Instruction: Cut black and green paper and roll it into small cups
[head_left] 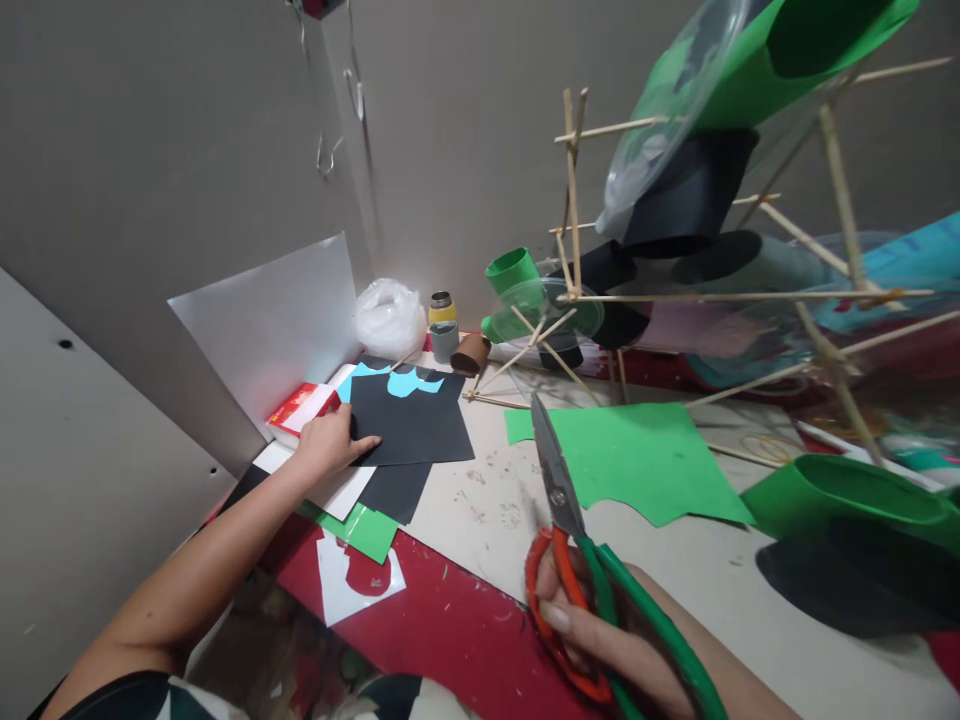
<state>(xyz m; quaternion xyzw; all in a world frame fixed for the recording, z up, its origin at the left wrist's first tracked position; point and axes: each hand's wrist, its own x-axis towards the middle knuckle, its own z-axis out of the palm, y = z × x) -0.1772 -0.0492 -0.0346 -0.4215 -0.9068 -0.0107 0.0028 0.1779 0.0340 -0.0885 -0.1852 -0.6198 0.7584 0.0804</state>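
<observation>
My right hand [592, 620] is closed around the handles of a pair of scissors [557, 495], one loop orange-red and the other green. The metal blades point up and look closed, in front of a green paper sheet [637, 455] with wavy cut edges. On the left, my left hand [330, 445] grips the near-left edge of a black paper sheet [412, 425], thumb on top and the other fingers partly hidden. Cut light-blue paper pieces [409, 382] lie at that sheet's far edge. Beside the hand is a red and white box [292, 412].
A stick frame [675, 297] with green and black paper cups and clear plastic lids fills the right side. A white plastic bag [390, 318], a yellow jar [442, 308] and a brown paper tube [471, 353] stand at the back. White paper scrap [330, 580] lies on the red front edge.
</observation>
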